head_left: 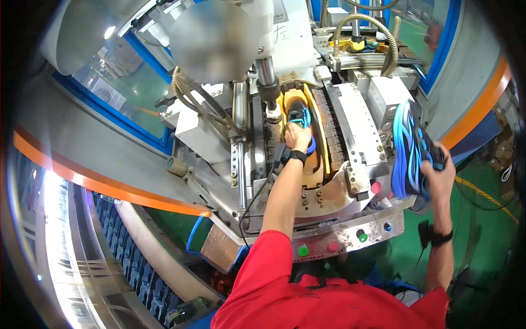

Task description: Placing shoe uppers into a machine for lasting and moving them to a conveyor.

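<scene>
My left hand [297, 136] reaches into the middle of a press machine. Its fingers close on the near end of a dark shoe [296, 112] with bright blue parts, which sits between yellow pads [320, 129]; the hand hides part of it. Off to the right of the machine, my right hand [440, 174] grips another shoe [406, 148], black with a blue, wavy sole turned to the left. Thumb and fingers wrap its dark upper. Each wrist wears a black band with a small device.
A vertical piston [267, 82] stands just left of the pads. Hoses [200, 98] and metal blocks flank the bed. Along the machine's front runs a panel [345, 241] with green and red buttons. An orange-edged guard [109, 181] curves at left; a second station [359, 46] lies behind.
</scene>
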Demonstrator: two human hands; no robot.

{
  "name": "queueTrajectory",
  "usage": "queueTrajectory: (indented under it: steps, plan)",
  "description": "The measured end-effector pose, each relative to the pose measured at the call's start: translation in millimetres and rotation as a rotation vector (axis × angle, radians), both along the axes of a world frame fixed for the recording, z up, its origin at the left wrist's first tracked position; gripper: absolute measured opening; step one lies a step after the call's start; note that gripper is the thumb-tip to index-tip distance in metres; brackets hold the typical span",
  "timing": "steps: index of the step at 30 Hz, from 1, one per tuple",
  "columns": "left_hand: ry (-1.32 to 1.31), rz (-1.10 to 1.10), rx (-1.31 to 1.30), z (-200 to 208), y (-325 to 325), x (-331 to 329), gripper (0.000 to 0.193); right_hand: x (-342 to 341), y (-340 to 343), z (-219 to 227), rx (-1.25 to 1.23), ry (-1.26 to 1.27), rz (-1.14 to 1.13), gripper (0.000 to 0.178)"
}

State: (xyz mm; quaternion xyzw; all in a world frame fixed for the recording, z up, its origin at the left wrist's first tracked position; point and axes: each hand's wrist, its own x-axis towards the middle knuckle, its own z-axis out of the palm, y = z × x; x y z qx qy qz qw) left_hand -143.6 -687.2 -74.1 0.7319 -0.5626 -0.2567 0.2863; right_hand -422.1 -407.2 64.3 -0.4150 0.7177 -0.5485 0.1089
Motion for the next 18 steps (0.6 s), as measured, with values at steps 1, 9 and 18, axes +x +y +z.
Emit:
queueTrajectory:
  steps: [1, 9, 18]
  plan:
    - [0.067, 0.037, 0.036, 0, -1, 10, 0.024, -1, -26, 13, 0.039, 0.064, 0.003, 0.056]
    - [1.386, 0.020, 0.387, 66, 176, 118, 0.027, 79, -250, 19, 0.544, 0.548, 0.296, 0.074]
    - [1.082, 0.489, 0.020, 132, 432, 237, 0.042, 222, -325, -158, 0.253, 0.706, 0.354, 0.041]
